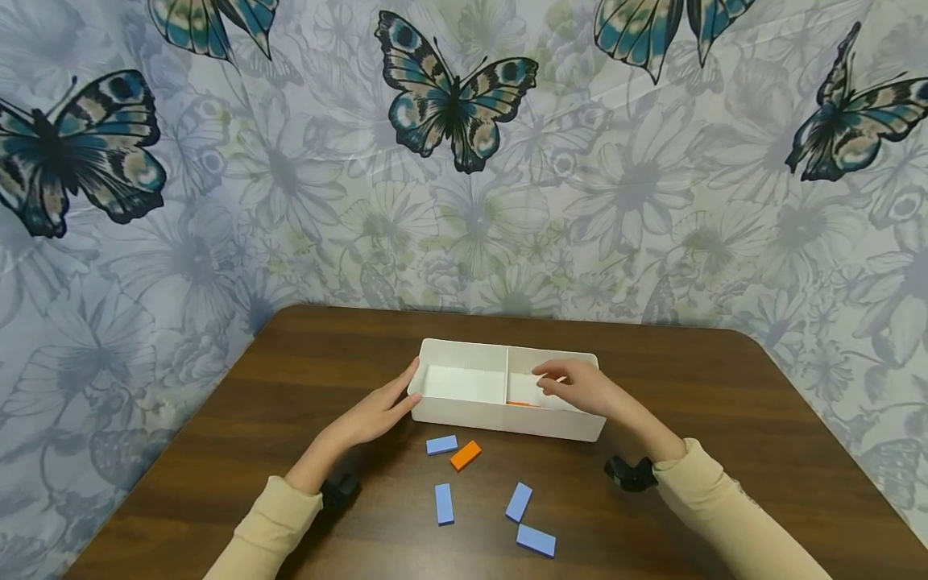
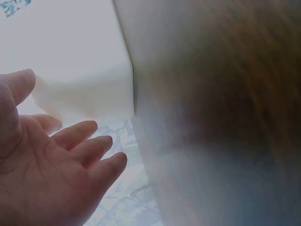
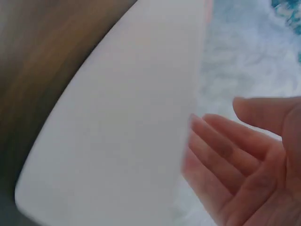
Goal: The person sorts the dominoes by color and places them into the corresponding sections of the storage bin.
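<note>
A white two-compartment box [image 1: 464,412] stands on the table. My left hand [image 1: 373,412] rests against its left end, thumb at the near corner and fingers along the end wall. In the left wrist view that hand [image 2: 61,165] shows fairly straight fingers beside the white wall. Over the right compartment hovers my right hand [image 1: 576,385], fingers loosely bent with nothing seen between them. The right wrist view shows this hand [image 3: 244,165] partly behind the box wall [image 3: 117,117]. An orange piece [image 1: 520,403] lies inside the right compartment, mostly hidden by the front wall.
In front of the box lie an orange block [image 1: 466,456] and several blue blocks, among them one [image 1: 441,445] beside the orange block and one [image 1: 536,540] nearest me. The brown wooden table [image 1: 326,346] ends at a butterfly-patterned cloth [image 1: 507,242].
</note>
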`<state>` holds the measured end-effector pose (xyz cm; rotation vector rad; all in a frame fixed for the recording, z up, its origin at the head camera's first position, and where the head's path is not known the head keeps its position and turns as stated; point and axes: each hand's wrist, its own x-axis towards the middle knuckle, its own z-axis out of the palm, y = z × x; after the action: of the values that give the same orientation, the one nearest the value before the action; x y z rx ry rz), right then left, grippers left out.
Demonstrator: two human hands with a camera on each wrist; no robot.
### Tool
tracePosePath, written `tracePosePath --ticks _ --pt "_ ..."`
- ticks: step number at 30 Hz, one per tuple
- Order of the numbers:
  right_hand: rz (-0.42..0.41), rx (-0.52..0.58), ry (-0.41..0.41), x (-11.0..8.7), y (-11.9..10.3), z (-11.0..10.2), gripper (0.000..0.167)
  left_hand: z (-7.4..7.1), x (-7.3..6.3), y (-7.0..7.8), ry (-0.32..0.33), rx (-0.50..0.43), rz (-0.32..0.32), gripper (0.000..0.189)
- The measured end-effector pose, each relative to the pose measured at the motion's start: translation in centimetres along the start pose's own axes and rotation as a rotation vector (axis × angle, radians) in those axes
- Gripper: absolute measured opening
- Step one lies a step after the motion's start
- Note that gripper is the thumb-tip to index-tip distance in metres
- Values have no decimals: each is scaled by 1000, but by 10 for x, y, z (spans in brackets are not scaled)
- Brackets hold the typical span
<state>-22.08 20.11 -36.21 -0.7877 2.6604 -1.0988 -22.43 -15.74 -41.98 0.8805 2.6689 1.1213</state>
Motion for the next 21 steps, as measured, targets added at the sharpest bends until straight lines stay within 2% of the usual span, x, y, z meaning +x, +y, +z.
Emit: tracePosePath --ticks 4,9,15,18,21 --pt "-87 17 90 -8 -19 15 25 0 0 1 -5 -1 -1 69" --pt "-112 84 59 -11 -32 45 20 -1 0 1 4 1 -1 68" --pt "-136 -45 -3 -8 -34 82 27 -1 1 1 0 5 5 68" --pt "-131 -104 -67 -7 -35 94 35 0 0 3 -1 2 8 68" --pt "-107 -190 -87 -8 -40 103 43 0 0 3 2 -3 12 68"
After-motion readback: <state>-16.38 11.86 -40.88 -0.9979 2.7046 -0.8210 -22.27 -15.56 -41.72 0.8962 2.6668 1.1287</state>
